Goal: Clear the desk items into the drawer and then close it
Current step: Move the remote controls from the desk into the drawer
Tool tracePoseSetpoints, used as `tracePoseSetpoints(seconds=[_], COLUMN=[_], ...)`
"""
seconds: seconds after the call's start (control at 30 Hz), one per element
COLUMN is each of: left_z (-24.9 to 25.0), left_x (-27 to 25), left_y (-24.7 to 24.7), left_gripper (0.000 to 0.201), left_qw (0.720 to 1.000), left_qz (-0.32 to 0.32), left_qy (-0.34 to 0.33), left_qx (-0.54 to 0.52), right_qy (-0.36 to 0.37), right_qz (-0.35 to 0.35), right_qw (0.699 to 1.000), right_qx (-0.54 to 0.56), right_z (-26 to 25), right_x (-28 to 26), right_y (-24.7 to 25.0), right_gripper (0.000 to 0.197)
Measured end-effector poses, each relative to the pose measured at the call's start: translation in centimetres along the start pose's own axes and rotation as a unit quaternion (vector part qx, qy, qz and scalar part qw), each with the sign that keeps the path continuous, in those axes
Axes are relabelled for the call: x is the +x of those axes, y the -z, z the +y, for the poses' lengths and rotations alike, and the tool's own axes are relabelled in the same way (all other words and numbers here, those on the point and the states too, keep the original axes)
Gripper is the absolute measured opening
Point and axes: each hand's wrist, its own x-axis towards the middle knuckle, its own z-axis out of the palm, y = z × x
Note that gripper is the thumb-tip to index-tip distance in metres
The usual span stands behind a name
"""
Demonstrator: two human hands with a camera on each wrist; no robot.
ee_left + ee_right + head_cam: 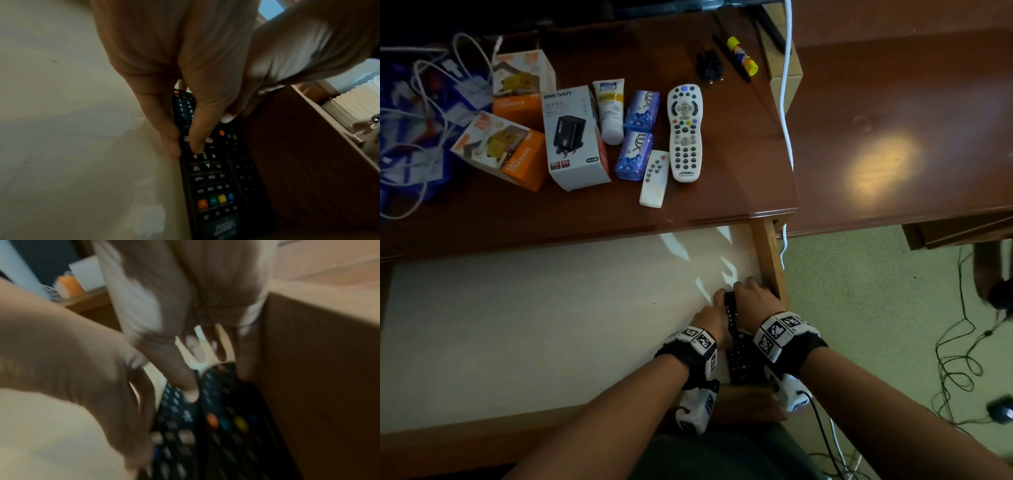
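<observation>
Two black remotes lie side by side in the right front corner of the open drawer (pixel 551 325), against its right wall (pixel 770 260). My left hand (pixel 710 313) holds the left black remote (pixel 209 178), one finger along its left edge and one on its buttons (pixel 185 146). My right hand (pixel 755 298) grips the far end of the right black remote (pixel 230 426), with the thumb between the two remotes and the fingers against the wall (pixel 216 379). The left thumb is hidden. A large white remote (pixel 685 133) and a small white remote (pixel 654 178) lie on the desk.
The desk top (pixel 722 212) also holds a white charger box (pixel 577 137), two orange boxes (pixel 503 150), a cream tube (pixel 611 109), two blue packets (pixel 635 156), a black plug (pixel 709 66), a glue stick (pixel 743 56) and tangled cables (pixel 421 113). A white cable (pixel 787 120) hangs at the desk's right edge.
</observation>
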Motion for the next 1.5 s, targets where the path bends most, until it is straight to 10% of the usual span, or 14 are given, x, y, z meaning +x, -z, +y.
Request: tracePoseSetpoints(seconds=[0.5, 0.93, 1.07, 1.27, 1.5], left_z=[-0.9, -0.5, 0.6, 0.4, -1.2], left_x=[0.2, -0.6, -2.2, -3.7, -2.3], left_y=[2.1, 2.3, 7.8, 17.1, 18.1], left_gripper=[0.095, 0.096, 0.067, 0.035, 0.067], left_qw=[0.997, 0.993, 0.986, 0.9, 0.928], left_qz=[-0.045, -0.016, 0.126, 0.41, 0.324], left_qy=[-0.036, -0.031, -0.074, -0.139, -0.048], left_qx=[0.05, 0.109, 0.075, 0.049, 0.176], right_qy=[0.068, 0.158, 0.176, 0.185, 0.181], right_qz=[0.204, 0.336, 0.346, 0.297, 0.279], right_qw=[0.966, 0.91, 0.91, 0.935, 0.941], right_qx=[0.14, 0.183, 0.148, 0.052, 0.067], right_z=[-1.8, -1.8, -3.5, -5.6, -5.5], right_x=[3.2, 4.2, 5.6, 7.8, 7.3], right_y=[12.5, 12.1, 14.4, 17.0, 14.4], right_gripper=[0.017, 0.008, 0.031, 0.056, 0.06])
